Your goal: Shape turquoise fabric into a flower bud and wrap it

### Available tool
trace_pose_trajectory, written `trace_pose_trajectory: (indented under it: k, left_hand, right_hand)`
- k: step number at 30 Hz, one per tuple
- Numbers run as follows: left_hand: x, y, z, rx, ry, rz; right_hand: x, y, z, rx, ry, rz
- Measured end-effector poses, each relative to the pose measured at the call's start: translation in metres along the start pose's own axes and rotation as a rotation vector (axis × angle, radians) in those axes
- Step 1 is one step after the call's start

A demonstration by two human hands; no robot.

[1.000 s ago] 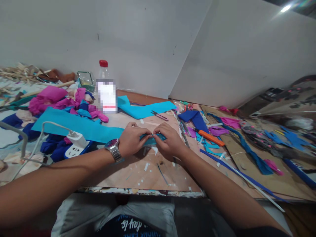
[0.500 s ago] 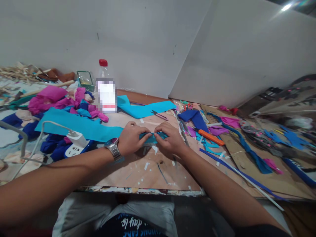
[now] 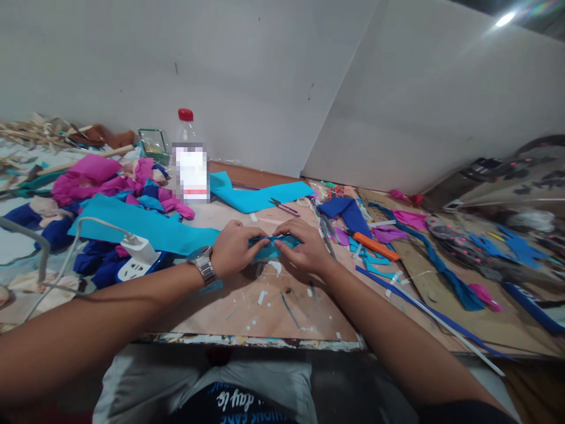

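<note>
Shift: since the earlier frame both hands have edged toward 12 o'clock; strip pulled straighter.
left hand: closed, thumb and forefinger pinching one end of the teal felt strip.
right hand: closed, pinching the other end; likely tensioned to hold a lengthwise fold.
Position: strip at centre of board.
Material: thin, matte, soft felt; darker blue top edge.
Nearby: cyan sheet at 9 o'clock, snips at 12, orange cutter at 3.

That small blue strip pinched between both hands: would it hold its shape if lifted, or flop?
Probably floppy: the blue strip bends between the left hand and right hand. Likely light too; similar blue sheets lie draped flat nearby.
</note>
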State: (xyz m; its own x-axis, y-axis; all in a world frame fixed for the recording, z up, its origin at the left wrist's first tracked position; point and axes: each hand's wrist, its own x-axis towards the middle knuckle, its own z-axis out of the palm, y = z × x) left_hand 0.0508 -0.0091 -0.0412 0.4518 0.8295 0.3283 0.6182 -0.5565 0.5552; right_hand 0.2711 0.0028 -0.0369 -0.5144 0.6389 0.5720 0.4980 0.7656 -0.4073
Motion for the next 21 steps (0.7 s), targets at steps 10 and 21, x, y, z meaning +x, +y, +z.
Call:
trace_pose_trajectory:
  k: [10,21]
  left_hand:
    - [-0.0007,-0.0008,-0.0006,0.015,-0.026,-0.026]
    - [0.0014,0.0006,-0.0042,-0.204,-0.012,-0.125]
  right_hand:
    - [0.0000,0.0023,0.0001,-0.009,0.021,-0.084]
    - [0.0012,0.0028,-0.0017,-0.011,0.048,-0.208]
